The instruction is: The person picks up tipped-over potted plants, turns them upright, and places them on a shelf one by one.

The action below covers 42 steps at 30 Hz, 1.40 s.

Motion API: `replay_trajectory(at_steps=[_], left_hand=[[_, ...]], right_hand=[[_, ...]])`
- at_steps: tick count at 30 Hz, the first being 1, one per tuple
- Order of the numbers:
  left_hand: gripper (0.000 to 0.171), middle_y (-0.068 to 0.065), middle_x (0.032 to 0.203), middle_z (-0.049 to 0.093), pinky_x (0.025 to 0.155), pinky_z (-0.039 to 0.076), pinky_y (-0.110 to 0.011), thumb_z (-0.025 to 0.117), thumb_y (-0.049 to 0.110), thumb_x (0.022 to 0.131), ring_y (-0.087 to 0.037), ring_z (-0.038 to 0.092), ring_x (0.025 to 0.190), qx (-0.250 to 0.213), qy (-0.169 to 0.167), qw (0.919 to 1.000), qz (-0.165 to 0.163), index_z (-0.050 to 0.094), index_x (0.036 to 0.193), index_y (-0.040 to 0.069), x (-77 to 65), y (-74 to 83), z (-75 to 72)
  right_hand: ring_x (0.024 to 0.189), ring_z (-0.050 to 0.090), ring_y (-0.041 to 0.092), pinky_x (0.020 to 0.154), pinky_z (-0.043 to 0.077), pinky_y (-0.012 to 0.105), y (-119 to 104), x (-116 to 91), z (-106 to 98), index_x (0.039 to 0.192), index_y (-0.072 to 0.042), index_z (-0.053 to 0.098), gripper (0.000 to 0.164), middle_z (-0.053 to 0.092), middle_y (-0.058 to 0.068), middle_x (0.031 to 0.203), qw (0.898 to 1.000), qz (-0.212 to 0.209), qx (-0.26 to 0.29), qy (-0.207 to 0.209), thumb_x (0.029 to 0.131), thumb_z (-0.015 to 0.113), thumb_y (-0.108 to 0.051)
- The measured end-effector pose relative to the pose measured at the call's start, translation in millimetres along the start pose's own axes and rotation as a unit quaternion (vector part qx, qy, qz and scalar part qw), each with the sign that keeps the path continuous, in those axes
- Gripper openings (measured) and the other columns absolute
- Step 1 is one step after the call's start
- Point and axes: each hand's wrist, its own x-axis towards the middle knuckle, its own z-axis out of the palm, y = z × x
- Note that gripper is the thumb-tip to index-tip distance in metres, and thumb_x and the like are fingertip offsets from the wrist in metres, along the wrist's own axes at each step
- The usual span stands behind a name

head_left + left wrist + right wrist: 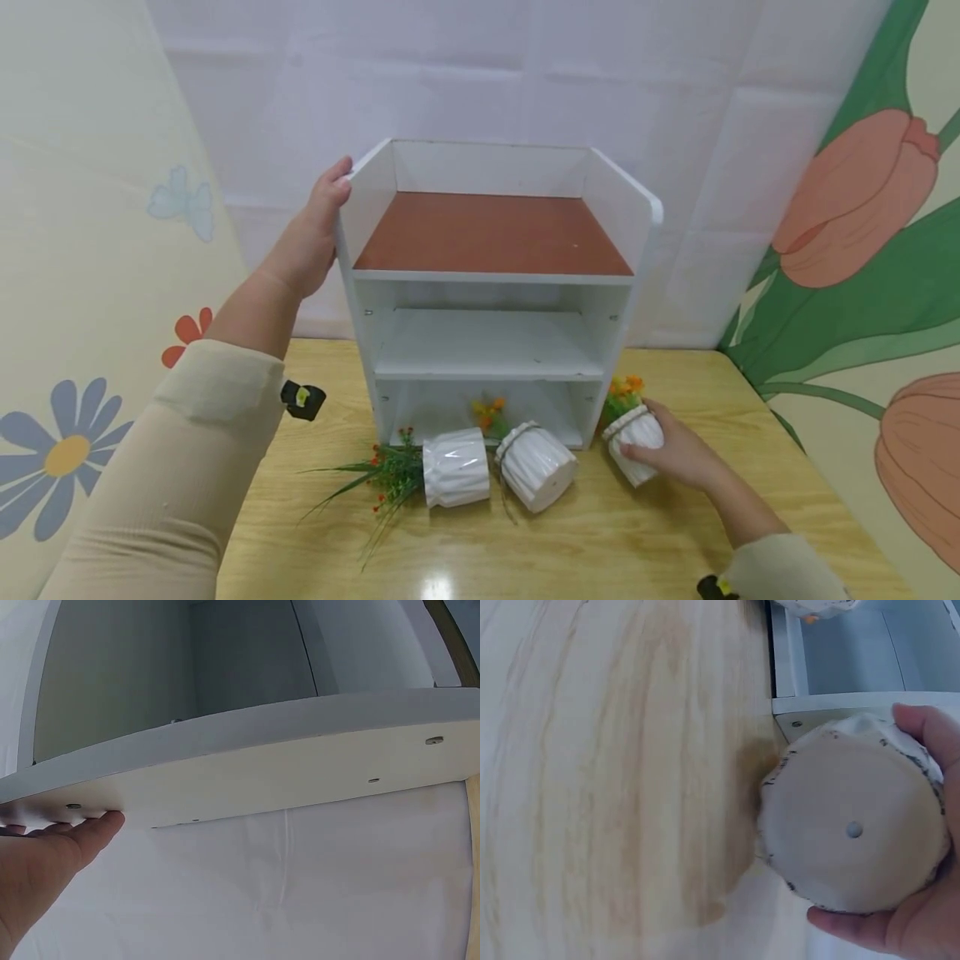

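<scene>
A white shelf unit [487, 275] with a brown top board stands upright on the table. Against its left side panel [247, 780] rests my left hand [318, 225], fingers extended along the outer face near the top. My right hand [675, 446] grips a white flowerpot [636, 442] with orange flowers, beside the unit's lower right corner. In the right wrist view the pot's round base [847, 825], with a small hole, faces the camera, thumb and fingers around its sides. Two more white pots lie tipped before the unit: one with red-berried greenery [456, 468], another with orange flowers [536, 467].
The wooden table [600, 550] extends in front of the unit and to both sides. Behind it hangs a creased white cloth [480, 75]. Printed floral panels stand left and right, one with a blue flower [63, 458], the other with pink tulips [862, 200].
</scene>
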Motion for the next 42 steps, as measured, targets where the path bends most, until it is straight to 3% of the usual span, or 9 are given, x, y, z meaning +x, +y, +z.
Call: replay_trajectory(at_steps=[7, 15, 22, 30, 42], left_hand=[[0.061, -0.004, 0.141, 0.035, 0.112, 0.023, -0.056, 0.024, 0.058, 0.1, -0.018, 0.034, 0.126, -0.006, 0.0, 1.0, 0.0, 0.006, 0.155, 0.041, -0.6, -0.3, 0.0], [0.061, -0.006, 0.146, 0.032, 0.114, 0.022, -0.057, 0.024, 0.059, 0.099, -0.02, 0.031, 0.13, -0.003, -0.001, 1.0, -0.001, 0.006, 0.155, 0.043, -0.6, -0.1, 0.3], [0.061, -0.005, 0.144, 0.034, 0.113, 0.022, -0.057, 0.024, 0.059, 0.099, -0.02, 0.032, 0.129, -0.007, -0.004, 1.0, 0.0, 0.006, 0.155, 0.042, -0.3, 0.2, 0.5], [0.06, -0.001, 0.142, 0.036, 0.113, 0.022, -0.056, 0.025, 0.06, 0.099, -0.018, 0.032, 0.129, -0.012, -0.006, 0.9999, -0.001, 0.007, 0.155, 0.043, 0.0, -0.4, 1.0], [0.06, 0.005, 0.131, 0.04, 0.111, 0.024, -0.052, 0.024, 0.058, 0.1, -0.015, 0.035, 0.123, -0.02, -0.003, 0.9998, -0.005, 0.007, 0.155, 0.041, 1.3, 1.6, -0.4]], right_hand=[[0.115, 0.054, 0.042, 0.085, 0.049, 0.052, 4, 6, 5, 0.156, -0.007, 0.009, 0.105, 0.037, 0.035, 0.145, 0.999, 0.009, 0.033, 0.033, 0.084, 0.069, -0.055], [0.119, 0.051, 0.045, 0.091, 0.046, 0.056, 13, 12, 12, 0.157, -0.012, 0.007, 0.102, 0.035, 0.034, 0.147, 0.995, 0.005, 0.07, 0.069, 0.086, 0.069, -0.05], [0.126, 0.046, 0.046, 0.101, 0.039, 0.06, 20, 18, 19, 0.158, -0.013, 0.007, 0.1, 0.033, 0.03, 0.15, 0.986, -0.005, 0.133, 0.097, 0.087, 0.073, -0.039], [0.131, 0.04, 0.049, 0.107, 0.033, 0.062, 29, 24, 22, 0.157, -0.013, 0.002, 0.1, 0.028, 0.033, 0.151, 0.981, -0.011, 0.169, 0.096, 0.087, 0.073, -0.028], [0.135, 0.036, 0.046, 0.109, 0.031, 0.058, 42, 18, 17, 0.156, -0.008, -0.002, 0.107, 0.026, 0.033, 0.152, 0.975, -0.06, 0.201, 0.071, 0.084, 0.077, -0.016]])
